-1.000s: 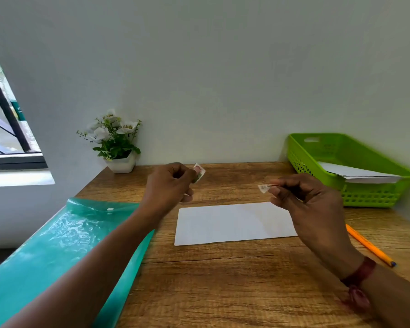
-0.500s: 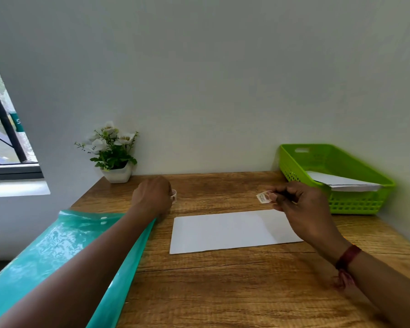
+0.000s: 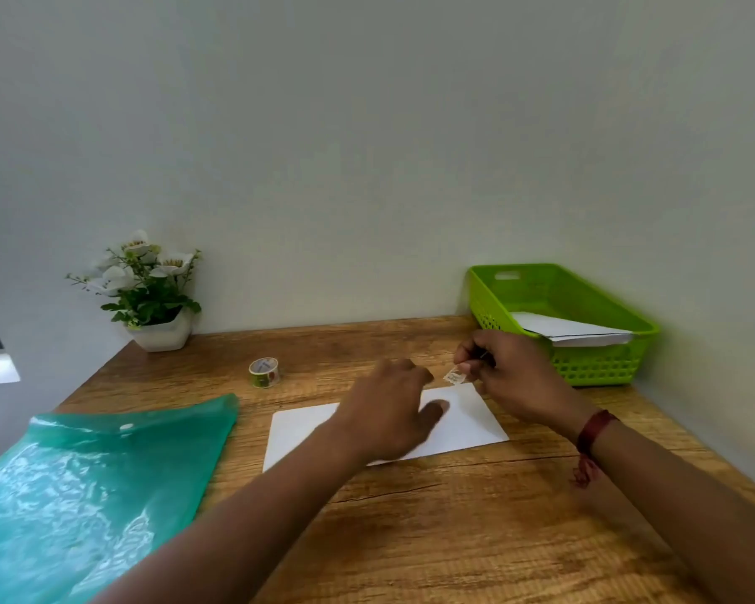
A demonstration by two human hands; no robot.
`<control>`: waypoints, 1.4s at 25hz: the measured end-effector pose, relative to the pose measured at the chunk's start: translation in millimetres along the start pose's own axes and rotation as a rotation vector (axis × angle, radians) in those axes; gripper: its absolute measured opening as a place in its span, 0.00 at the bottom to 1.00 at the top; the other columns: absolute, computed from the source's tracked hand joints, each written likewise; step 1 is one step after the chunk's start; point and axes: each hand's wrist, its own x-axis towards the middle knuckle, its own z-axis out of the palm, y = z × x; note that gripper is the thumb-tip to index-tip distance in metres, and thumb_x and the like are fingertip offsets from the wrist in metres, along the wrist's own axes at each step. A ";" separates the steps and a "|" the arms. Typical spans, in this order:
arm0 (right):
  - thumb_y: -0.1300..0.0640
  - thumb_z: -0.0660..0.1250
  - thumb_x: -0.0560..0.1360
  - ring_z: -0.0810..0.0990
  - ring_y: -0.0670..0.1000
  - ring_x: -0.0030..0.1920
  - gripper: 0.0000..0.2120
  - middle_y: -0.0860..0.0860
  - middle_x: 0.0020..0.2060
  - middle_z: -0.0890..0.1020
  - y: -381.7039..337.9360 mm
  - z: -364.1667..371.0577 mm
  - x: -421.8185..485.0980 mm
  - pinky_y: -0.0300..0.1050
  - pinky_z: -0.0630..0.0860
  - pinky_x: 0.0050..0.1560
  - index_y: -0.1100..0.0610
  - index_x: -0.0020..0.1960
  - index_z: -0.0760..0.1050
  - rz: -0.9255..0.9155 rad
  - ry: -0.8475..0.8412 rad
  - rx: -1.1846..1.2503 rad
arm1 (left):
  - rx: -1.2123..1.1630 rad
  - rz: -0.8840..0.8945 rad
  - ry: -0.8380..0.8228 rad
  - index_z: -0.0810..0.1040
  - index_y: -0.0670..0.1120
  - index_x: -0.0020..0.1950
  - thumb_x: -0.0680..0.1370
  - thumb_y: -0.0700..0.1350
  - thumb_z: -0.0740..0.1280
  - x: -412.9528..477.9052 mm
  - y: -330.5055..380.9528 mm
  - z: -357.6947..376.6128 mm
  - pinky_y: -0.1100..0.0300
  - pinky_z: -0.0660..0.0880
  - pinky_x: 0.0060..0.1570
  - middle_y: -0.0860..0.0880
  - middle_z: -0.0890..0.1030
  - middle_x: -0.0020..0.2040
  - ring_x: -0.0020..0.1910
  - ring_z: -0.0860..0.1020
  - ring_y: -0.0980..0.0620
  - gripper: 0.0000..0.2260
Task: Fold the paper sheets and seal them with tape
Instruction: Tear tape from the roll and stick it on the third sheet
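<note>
Hard to read at the fingertips: the tape piece (image 3: 454,377) is small, its print is too tiny for us to make out, & its near end is hidden in the pinch of our right hand (image 3: 513,377). Our left hand (image 3: 389,414) is motion-blurred. Its fingers look loose & slightly bent, gripping nothing, but we can't tell if they touch the folded sheet (image 3: 471,422) beneath. That hand & forearm cover the sheet's middle. Further out, the white paper (image 3: 574,334) in the green basket (image 3: 602,368) is partly hidden by the basket wall. The teal folder (image 3: 105,481) is cut off at the left & bottom edges, & both forearms run out at the bottom.

Vs half a sec ago: the left hand was on the tape roll (image 3: 263,372) near the folder's far corner. Now the roll sits alone on the table (image 3: 454,542), well apart from that hand, which has crossed right to above the sheet. The right hand w/ the tape piece has come closer to the sheet's far right corner.

Pose: right thumb & forefinger pinch the tape piece, other fingers curled, back of hand up, just beyond that corner, w/ a red wrist band (image 3: 593,433) behind. The left hand is palm down, thumb pointing right, near the tape piece but apart from it. The sheet lies flat mid-table.
</note>
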 end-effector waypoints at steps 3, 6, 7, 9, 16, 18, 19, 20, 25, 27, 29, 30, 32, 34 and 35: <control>0.69 0.65 0.76 0.77 0.32 0.37 0.10 0.43 0.38 0.79 6.4 -1.1 5.9 0.26 0.70 0.34 0.55 0.42 0.77 0.001 -0.054 -0.027 | 0.057 -0.006 -0.141 0.65 0.48 0.73 0.81 0.60 0.53 -0.4 5.9 19.6 0.48 0.63 0.70 0.48 0.68 0.72 0.70 0.65 0.47 0.25; 0.69 0.64 0.76 0.78 0.37 0.37 0.12 0.44 0.38 0.79 9.6 -1.2 9.5 0.28 0.72 0.35 0.53 0.42 0.76 0.034 -0.086 0.005 | 0.070 0.002 -0.159 0.66 0.46 0.72 0.81 0.59 0.53 -3.6 4.6 20.6 0.50 0.63 0.69 0.47 0.67 0.72 0.69 0.64 0.47 0.24; 0.69 0.64 0.76 0.78 0.38 0.36 0.12 0.45 0.37 0.79 9.8 -1.4 10.1 0.28 0.71 0.33 0.53 0.42 0.76 0.040 -0.107 0.002 | 0.072 0.004 -0.167 0.67 0.46 0.71 0.81 0.59 0.54 -4.0 4.4 18.3 0.51 0.66 0.67 0.47 0.67 0.70 0.68 0.65 0.47 0.24; 0.69 0.64 0.76 0.77 0.39 0.34 0.12 0.46 0.36 0.79 9.5 -1.8 12.0 0.28 0.69 0.31 0.53 0.41 0.75 0.040 -0.167 -0.017 | 0.090 0.007 -0.181 0.70 0.46 0.69 0.79 0.61 0.57 -3.9 3.8 11.7 0.50 0.70 0.62 0.47 0.68 0.67 0.65 0.66 0.48 0.25; 0.66 0.65 0.77 0.75 0.38 0.36 0.13 0.45 0.38 0.79 6.8 -7.1 23.0 0.29 0.70 0.34 0.49 0.41 0.74 0.013 -0.484 -0.155 | -0.036 0.033 -0.213 0.67 0.54 0.68 0.75 0.62 0.65 -1.2 -2.4 4.7 0.47 0.71 0.61 0.52 0.71 0.64 0.63 0.68 0.50 0.24; 0.66 0.65 0.77 0.75 0.39 0.36 0.12 0.46 0.39 0.79 6.5 -8.1 25.1 0.30 0.70 0.35 0.49 0.42 0.75 0.012 -0.540 -0.157 | -0.041 0.049 -0.214 0.62 0.57 0.69 0.75 0.61 0.65 -0.8 -3.8 6.4 0.44 0.70 0.62 0.52 0.70 0.65 0.64 0.67 0.50 0.25; 0.65 0.65 0.77 0.75 0.40 0.38 0.12 0.46 0.39 0.80 6.8 -8.4 26.0 0.31 0.70 0.38 0.49 0.42 0.75 0.007 -0.561 -0.160 | -0.018 0.060 -0.224 0.60 0.59 0.70 0.76 0.61 0.64 -0.7 -3.6 6.9 0.42 0.68 0.63 0.51 0.69 0.66 0.65 0.66 0.49 0.26; 0.65 0.65 0.77 0.76 0.41 0.39 0.12 0.46 0.40 0.80 7.3 -8.7 27.1 0.33 0.71 0.40 0.49 0.42 0.75 0.003 -0.575 -0.166 | 0.013 0.071 -0.240 0.57 0.60 0.72 0.77 0.61 0.63 -0.8 -3.3 7.5 0.40 0.67 0.63 0.50 0.67 0.67 0.67 0.64 0.48 0.26; 0.64 0.65 0.77 0.77 0.41 0.43 0.10 0.45 0.42 0.81 10.0 -8.7 27.9 0.33 0.72 0.44 0.50 0.43 0.76 0.012 -0.586 -0.177 | 0.063 0.093 -0.279 0.53 0.60 0.75 0.79 0.60 0.58 -1.6 -1.6 9.4 0.40 0.60 0.64 0.48 0.63 0.68 0.68 0.59 0.46 0.26; 0.64 0.66 0.77 0.77 0.40 0.43 0.09 0.45 0.42 0.81 11.7 -6.1 27.9 0.31 0.72 0.43 0.51 0.44 0.77 0.015 -0.558 -0.181 | 0.063 0.101 -0.274 0.53 0.60 0.75 0.80 0.60 0.58 -1.9 -1.8 10.3 0.40 0.59 0.64 0.49 0.62 0.68 0.68 0.59 0.46 0.26; 0.64 0.67 0.76 0.77 0.40 0.42 0.08 0.46 0.42 0.81 12.7 -3.4 27.8 0.31 0.72 0.42 0.52 0.44 0.78 0.011 -0.528 -0.188 | 0.080 0.110 -0.284 0.53 0.59 0.76 0.80 0.59 0.56 -1.5 -1.7 11.2 0.40 0.59 0.64 0.49 0.61 0.68 0.68 0.58 0.46 0.25; 0.64 0.67 0.76 0.77 0.40 0.42 0.08 0.46 0.41 0.81 12.7 -2.5 27.8 0.31 0.72 0.42 0.52 0.44 0.78 0.005 -0.517 -0.193 | 0.089 0.116 -0.290 0.52 0.60 0.76 0.81 0.59 0.56 -1.3 -2.0 11.7 0.41 0.58 0.63 0.49 0.61 0.68 0.67 0.58 0.46 0.25; 0.65 0.68 0.75 0.78 0.41 0.42 0.09 0.45 0.40 0.81 12.7 -1.4 27.0 0.33 0.74 0.44 0.51 0.43 0.77 -0.011 -0.507 -0.205 | 0.096 0.120 -0.299 0.50 0.60 0.77 0.81 0.59 0.54 -1.0 -3.1 12.8 0.41 0.57 0.63 0.49 0.60 0.68 0.67 0.58 0.46 0.25; 0.65 0.68 0.75 0.79 0.42 0.43 0.11 0.45 0.40 0.81 13.2 0.1 25.5 0.36 0.75 0.45 0.49 0.42 0.76 -0.020 -0.494 -0.220 | 0.089 0.116 -0.304 0.48 0.60 0.77 0.81 0.59 0.53 -0.7 -5.1 14.4 0.42 0.56 0.63 0.49 0.59 0.68 0.66 0.57 0.46 0.26; 0.65 0.68 0.75 0.79 0.42 0.43 0.12 0.45 0.40 0.82 13.9 1.3 24.9 0.36 0.75 0.45 0.48 0.41 0.76 -0.024 -0.484 -0.231 | 0.084 0.114 -0.308 0.48 0.60 0.77 0.81 0.59 0.53 -0.4 -5.8 15.1 0.43 0.55 0.64 0.49 0.59 0.68 0.67 0.56 0.46 0.26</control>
